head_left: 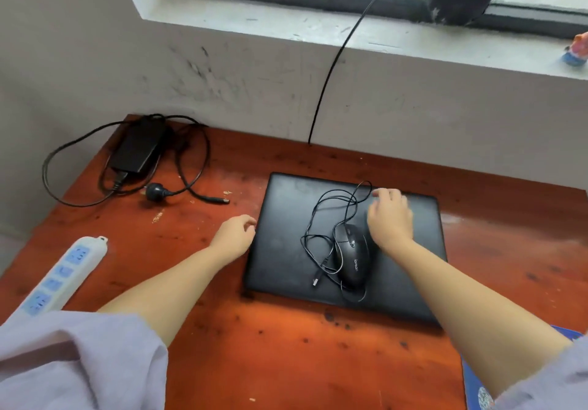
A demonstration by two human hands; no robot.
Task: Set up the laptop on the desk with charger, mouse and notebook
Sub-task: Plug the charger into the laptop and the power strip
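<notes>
The closed laptop lies on the desk, the mouse and its cable on the lid just left of the right hand, whose loose fingers hold nothing. The left hand, relaxed, touches the laptop's left edge. The charger sits well beyond it. Next, I'd guess: lift the mouse off before opening.

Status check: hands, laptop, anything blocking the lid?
Both hands empty: left hand at lid edge, right hand over lid. Laptop closed. Mouse and cord on lid, blocking.
</notes>
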